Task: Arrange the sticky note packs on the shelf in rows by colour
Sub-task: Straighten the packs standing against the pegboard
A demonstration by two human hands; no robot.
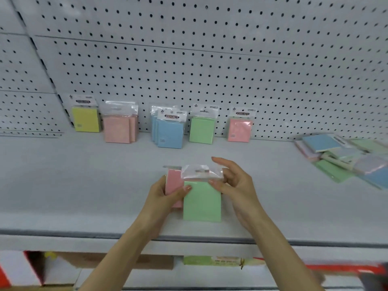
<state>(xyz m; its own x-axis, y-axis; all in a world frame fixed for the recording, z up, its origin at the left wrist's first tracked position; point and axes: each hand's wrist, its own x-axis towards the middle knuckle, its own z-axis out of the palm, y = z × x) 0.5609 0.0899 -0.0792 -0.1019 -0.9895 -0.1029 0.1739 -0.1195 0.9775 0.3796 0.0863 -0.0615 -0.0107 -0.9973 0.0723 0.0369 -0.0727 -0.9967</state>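
2 packs held for sorting.
We find left grip (162, 199) holding pink pack (173, 182), right grip (238, 185) pinching green pack (202, 203), likely splitting colours.

"Back of the shelf (84, 185)?"

"Five groups of packs stand in a row (170, 131) against the pegboard (210, 59)."

"Right end?"

"A loose pile (336, 158) lies flat, forward of that row."

"Front centre?"

"Two packs: the front pack (201, 202) overlaps the rear pack (173, 181), which is on its left. The left hand (165, 198) holds the rear pack from the left, and the right hand (237, 185) holds the front pack from the right."
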